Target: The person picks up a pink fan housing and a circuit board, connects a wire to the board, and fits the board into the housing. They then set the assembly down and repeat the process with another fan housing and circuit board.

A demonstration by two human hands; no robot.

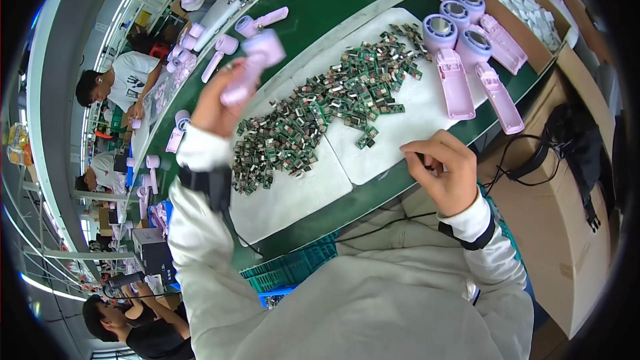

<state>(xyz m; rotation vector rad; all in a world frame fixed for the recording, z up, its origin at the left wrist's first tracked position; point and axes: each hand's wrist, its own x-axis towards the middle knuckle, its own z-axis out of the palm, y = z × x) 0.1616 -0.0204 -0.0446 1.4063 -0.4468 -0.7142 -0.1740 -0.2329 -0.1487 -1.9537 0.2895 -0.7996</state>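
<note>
My left hand [220, 103] is closed around a pink and lilac handle-shaped housing [250, 67] with a round head, like a small hair dryer or handheld fan. It is blurred by motion and held up over the left end of the table. A heap of small green circuit boards [333, 103] lies on white foam sheets [393, 140] in front of me. My right hand [443, 167] hovers near the sheets' front right edge, thumb and forefinger pinched together. Whether anything small is between those fingertips cannot be made out.
Several open pink housings [457, 83] stand at the right, beside a cardboard box [560, 17] of white pieces. More housings lie on the green belt [320, 7] beyond. A teal crate [293, 267] sits below the table edge. Other people [130, 80] work along the left.
</note>
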